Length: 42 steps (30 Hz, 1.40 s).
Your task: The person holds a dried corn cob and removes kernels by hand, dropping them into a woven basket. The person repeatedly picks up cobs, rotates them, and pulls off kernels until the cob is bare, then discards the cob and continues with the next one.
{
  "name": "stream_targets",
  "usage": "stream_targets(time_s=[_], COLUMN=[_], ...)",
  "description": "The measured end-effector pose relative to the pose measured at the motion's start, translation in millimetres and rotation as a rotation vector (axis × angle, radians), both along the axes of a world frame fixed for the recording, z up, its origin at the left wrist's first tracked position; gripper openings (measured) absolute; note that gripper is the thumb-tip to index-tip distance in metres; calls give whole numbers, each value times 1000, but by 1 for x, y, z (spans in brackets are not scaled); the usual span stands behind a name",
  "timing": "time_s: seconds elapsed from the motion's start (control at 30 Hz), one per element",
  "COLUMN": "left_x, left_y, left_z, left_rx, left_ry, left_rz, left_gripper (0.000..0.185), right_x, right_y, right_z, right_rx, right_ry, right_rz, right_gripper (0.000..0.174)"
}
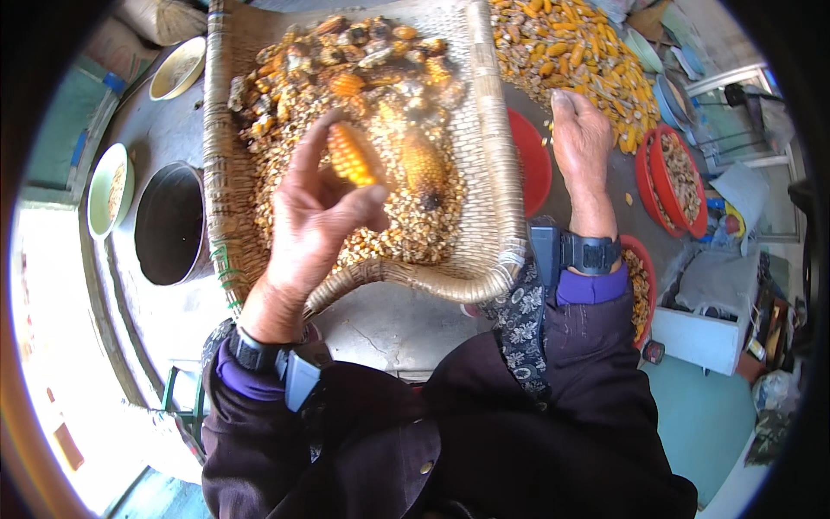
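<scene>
A large woven wicker basket (pixel 502 175) lies before me, holding loose corn kernels (pixel 389 243) and broken, partly dark corn cobs (pixel 356 39) towards its far end. Above it, my left hand (pixel 321 201) holds a short yellow corn cob piece (pixel 352 156) between thumb and fingers. Another cob (pixel 423 165), dark at its near end, lies on the kernels just right of that hand. My right hand (pixel 580 139) is outside the basket's right side, fingers curled in; a few kernels are just left of it, and whether it holds any I cannot tell.
A heap of yellow corn cobs (pixel 577 52) covers the floor at the back right. A red basin (pixel 528 162) is partly hidden by the basket; red basins of corn bits (pixel 681 181) stand further right. At left are a dark bucket (pixel 170 224), a green bowl (pixel 97 194) and a yellow bowl (pixel 159 81).
</scene>
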State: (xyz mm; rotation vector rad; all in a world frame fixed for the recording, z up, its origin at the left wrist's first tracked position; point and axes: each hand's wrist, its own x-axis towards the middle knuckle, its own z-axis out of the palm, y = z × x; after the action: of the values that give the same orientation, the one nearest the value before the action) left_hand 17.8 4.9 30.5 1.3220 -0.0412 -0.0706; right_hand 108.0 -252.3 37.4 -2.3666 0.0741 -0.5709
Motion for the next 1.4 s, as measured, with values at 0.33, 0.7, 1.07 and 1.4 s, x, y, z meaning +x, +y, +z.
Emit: stream_targets(time_s=[0.33,0.7,1.07,1.4], left_x=[-4,-8,-10,-14], left_y=[-11,-4,-11,-20], left_z=[-10,-3,-7,-25], left_rx=[83,-111,54,10], left_ry=[-30,75,-16,-19], left_rz=[-99,-175,-212,-126], left_gripper=[79,54,53,49], right_x=[-59,-62,-66,-72], right_y=[85,92,107,116], right_z=[2,-7,-11,-22], right_rx=[607,519,417,471], right_ry=[430,209,30,5], right_rz=[839,826,678,523], right_gripper=[35,34,22,14])
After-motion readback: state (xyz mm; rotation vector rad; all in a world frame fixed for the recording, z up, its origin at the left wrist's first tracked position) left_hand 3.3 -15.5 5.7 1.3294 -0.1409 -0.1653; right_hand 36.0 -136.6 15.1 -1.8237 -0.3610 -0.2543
